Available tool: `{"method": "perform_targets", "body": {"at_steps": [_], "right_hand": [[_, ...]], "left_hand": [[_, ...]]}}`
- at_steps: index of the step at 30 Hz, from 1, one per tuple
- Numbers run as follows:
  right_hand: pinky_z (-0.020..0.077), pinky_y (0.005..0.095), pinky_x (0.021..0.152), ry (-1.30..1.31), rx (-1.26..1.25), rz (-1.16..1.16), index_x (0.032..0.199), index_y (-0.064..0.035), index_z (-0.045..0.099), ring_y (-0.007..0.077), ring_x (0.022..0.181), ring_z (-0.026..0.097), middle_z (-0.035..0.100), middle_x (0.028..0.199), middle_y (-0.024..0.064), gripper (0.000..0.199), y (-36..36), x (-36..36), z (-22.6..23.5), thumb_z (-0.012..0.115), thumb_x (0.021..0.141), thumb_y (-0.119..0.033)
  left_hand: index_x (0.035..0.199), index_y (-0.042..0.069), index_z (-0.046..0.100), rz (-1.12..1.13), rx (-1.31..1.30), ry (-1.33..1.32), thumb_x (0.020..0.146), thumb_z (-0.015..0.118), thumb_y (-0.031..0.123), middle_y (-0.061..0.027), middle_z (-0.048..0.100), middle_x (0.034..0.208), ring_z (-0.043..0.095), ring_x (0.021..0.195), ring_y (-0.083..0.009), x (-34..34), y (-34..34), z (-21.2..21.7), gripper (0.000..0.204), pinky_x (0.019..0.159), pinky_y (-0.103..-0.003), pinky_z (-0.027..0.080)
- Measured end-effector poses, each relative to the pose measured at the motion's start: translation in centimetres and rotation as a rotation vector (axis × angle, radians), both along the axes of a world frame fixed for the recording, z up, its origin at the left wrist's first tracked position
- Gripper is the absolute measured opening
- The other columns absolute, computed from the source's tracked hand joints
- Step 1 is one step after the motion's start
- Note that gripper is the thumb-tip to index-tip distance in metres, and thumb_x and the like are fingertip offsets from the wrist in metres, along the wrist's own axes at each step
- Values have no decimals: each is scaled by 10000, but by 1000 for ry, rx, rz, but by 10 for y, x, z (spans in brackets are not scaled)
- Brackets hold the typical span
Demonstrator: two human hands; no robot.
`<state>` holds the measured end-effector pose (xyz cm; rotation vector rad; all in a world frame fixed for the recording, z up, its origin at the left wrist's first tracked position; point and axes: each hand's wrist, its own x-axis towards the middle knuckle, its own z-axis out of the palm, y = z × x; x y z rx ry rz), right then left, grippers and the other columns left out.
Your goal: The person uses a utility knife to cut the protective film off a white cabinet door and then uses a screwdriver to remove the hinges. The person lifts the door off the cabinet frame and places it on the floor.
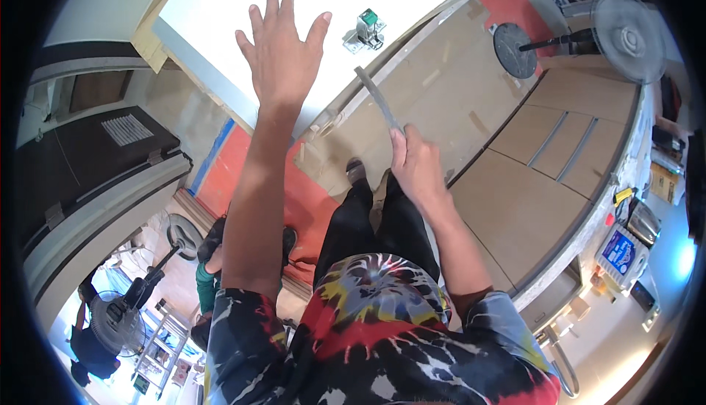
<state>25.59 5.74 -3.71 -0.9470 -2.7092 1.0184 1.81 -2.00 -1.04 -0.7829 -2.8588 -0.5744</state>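
Observation:
My left hand (284, 59) lies with fingers spread on a bright white panel (213, 8), its palm down and nothing in it. My right hand (419, 162) is closed around one end of a flat grey metal file (376, 98). The file points up and to the left, its far end close to the panel's near right edge. On the panel, right of my left hand, sits a small metal fitting with a green top (368, 26). Whether the file touches the panel edge cannot be made out.
Brown cabinet fronts (529, 184) run along the right, below a counter with a white-and-blue tub (621, 254). A pedestal fan (629, 37) stands at the far right. Another fan (121, 320) and people (95, 342) are at lower left. Red sheeting (235, 177) covers some floor.

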Motion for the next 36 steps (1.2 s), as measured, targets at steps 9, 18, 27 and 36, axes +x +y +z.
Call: {"method": "perform_targets", "body": {"at_steps": [9,18,27,36], "right_hand": [[461,557,571,-3,-42,99,873,22,583,529,661,577,588,671,286,330,12,-11,8,520,1013,-271],[465,565,576,48,-17,174,887,24,591,521,669,591,590,664,289,341,32,-21,16,534,1009,-289],[449,554,558,23,-19,225,834,1,585,508,674,598,595,674,284,324,51,-22,22,558,1001,-276],[475,558,606,8,-49,248,878,4,562,482,683,621,615,701,271,323,64,-8,25,564,999,-296]], "left_hand": [[1413,27,496,38,136,-24,1042,444,273,-137,509,1461,334,1449,-339,-3,-7,-2,448,1211,-558,148],[1514,13,299,96,268,-146,1067,317,198,-103,529,1452,356,1444,-285,-1,-4,6,484,1228,-499,136],[1515,19,305,104,227,-103,1065,318,197,-106,520,1461,340,1453,-290,-1,-2,4,483,1223,-500,144],[1479,17,396,96,46,-69,1034,437,303,-187,420,1523,285,1474,-345,4,-1,7,530,1218,-524,136]]}}
